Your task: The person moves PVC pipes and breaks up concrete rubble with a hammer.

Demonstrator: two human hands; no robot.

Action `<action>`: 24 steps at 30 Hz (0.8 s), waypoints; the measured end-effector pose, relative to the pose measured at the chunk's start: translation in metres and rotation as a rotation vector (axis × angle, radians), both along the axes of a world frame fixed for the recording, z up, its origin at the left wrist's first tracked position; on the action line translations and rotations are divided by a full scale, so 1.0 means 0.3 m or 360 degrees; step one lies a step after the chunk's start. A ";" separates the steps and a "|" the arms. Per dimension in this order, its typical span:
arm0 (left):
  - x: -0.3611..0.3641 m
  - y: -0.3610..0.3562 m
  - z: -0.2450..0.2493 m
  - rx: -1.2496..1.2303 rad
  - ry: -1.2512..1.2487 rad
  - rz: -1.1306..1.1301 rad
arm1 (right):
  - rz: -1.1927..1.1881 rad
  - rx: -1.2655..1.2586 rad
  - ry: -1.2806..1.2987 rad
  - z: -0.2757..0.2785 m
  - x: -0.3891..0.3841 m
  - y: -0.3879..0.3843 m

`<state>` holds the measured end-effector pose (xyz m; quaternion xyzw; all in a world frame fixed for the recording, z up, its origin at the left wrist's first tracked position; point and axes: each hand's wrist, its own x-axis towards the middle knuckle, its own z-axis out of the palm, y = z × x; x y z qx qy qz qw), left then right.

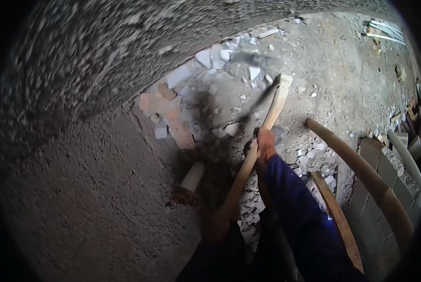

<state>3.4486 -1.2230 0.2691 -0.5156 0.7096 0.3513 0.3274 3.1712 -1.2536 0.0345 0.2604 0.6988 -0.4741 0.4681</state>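
A long wooden handle (277, 104) runs diagonally through the middle of the view. Its far end joins a dark tool head (255, 59), which is blurred by motion above the rubble. Closed round the middle of the handle is my right hand (266, 143), at the end of a dark blue sleeve. My left hand (215, 226), in deep shadow, is wrapped round the handle's lower end. White tile fragments (180, 75) and reddish flat pieces (180, 131) lie on the dusty ground near the wall's base.
A rough wall (93, 61) fills the upper left. A short pale pipe (192, 176) stands out at lower centre. On the right are a long curved brown pipe (360, 171), a wooden plank (338, 216) and stacked grey blocks (367, 207). Thin white strips (386, 32) lie far right.
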 end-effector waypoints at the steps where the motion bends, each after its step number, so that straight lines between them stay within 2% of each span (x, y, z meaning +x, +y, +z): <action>1: 0.111 0.074 0.025 -0.0036 -0.0062 0.0051 | 0.0017 0.0003 -0.0061 0.037 0.098 0.012; 4: 0.264 0.123 0.156 0.0142 -0.0186 0.0221 | 0.0063 0.0105 -0.0010 0.127 0.404 0.009; 5: 0.334 0.151 0.157 0.0133 -0.0175 0.0245 | 0.0257 0.0217 0.0056 0.151 0.475 -0.009; 6: 0.422 0.194 0.164 0.0295 -0.0248 0.0196 | 0.0447 0.0335 0.0120 0.174 0.547 -0.027; 7: 0.497 0.232 0.183 0.0457 -0.0321 0.0139 | 0.0622 0.0374 0.0219 -0.016 0.732 0.063; 8: 0.551 0.264 0.216 0.0455 -0.0318 0.0153 | 0.0792 0.0422 0.0324 -0.202 0.913 0.151; 10: 0.609 0.299 0.247 0.0633 -0.0595 0.0064 | 0.1277 0.0174 0.0610 -0.167 1.066 0.262; 11: 0.618 0.302 0.252 0.0644 -0.0586 0.0079 | 0.1483 0.0047 0.0780 -0.148 1.142 0.317; 12: 0.619 0.303 0.236 0.0679 -0.0680 0.0110 | 0.1092 -0.0174 0.0438 0.019 1.083 0.283; 13: 0.622 0.313 0.229 0.0730 -0.0779 0.0143 | 0.1127 -0.0175 0.0439 0.039 1.056 0.281; 16: 0.629 0.349 0.208 0.0921 -0.1055 0.0206 | 0.0181 -0.0805 -0.0481 -0.032 0.838 0.368; 17: 0.606 0.348 0.173 0.0845 -0.0964 0.0204 | -0.0161 -0.0991 -0.0780 -0.049 0.744 0.367; 20: 0.409 0.191 0.009 0.0353 -0.0369 0.0181 | -0.0105 -0.0331 0.0193 0.155 0.384 0.019; 22: 0.229 -0.028 -0.080 0.0039 -0.0007 0.0160 | -0.0030 -0.0509 0.0113 0.157 0.179 -0.087; 23: 0.170 -0.120 -0.101 -0.0058 0.0090 0.0141 | -0.0163 -0.0597 -0.0075 0.075 0.097 -0.113; 24: 0.163 -0.170 -0.120 -0.0092 0.0152 0.0156 | -0.0169 -0.0499 -0.0056 0.038 0.066 -0.167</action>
